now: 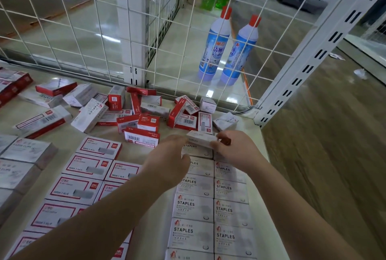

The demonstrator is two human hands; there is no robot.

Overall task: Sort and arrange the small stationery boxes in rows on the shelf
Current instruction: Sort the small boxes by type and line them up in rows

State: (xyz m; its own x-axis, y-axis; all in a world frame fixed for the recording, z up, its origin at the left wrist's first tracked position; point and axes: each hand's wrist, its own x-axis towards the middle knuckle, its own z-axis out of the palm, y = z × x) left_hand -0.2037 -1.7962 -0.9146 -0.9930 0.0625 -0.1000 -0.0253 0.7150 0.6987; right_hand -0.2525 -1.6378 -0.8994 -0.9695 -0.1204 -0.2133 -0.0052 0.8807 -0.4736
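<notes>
- Box (201, 139) marked STAPLES is gripped at both ends by left hand (167, 155) and right hand (234, 145).
- Box is held above the staples rows (211, 207), near the loose pile (146, 111).

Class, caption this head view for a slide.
Both hands place a staples box at the rows' far end.
</notes>
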